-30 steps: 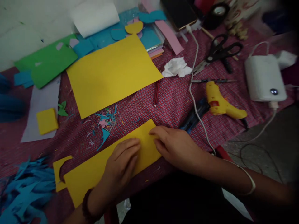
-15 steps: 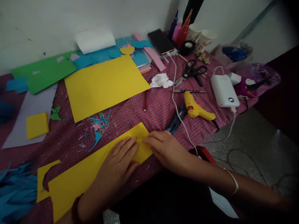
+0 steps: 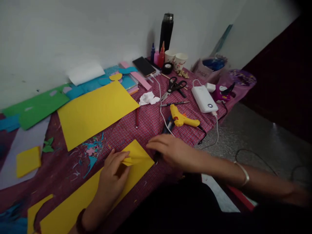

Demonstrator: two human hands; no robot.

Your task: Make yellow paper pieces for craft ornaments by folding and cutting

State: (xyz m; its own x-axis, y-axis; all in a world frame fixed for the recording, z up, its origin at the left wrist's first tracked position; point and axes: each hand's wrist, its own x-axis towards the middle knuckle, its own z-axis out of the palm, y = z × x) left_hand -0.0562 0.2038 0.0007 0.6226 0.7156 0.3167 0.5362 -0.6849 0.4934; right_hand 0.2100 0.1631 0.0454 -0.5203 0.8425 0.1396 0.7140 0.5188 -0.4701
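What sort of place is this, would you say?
Probably a craft corner, in a home or small workshop: on a red-checked cloth lie a long, flat yellow sheet under the left hand, a yellow plastic glue gun and black-handled metal scissors.

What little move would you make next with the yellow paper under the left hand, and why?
Perhaps rest the right hand on the creased end of that yellow paper to steady it, since only the left hand seems to be touching it.
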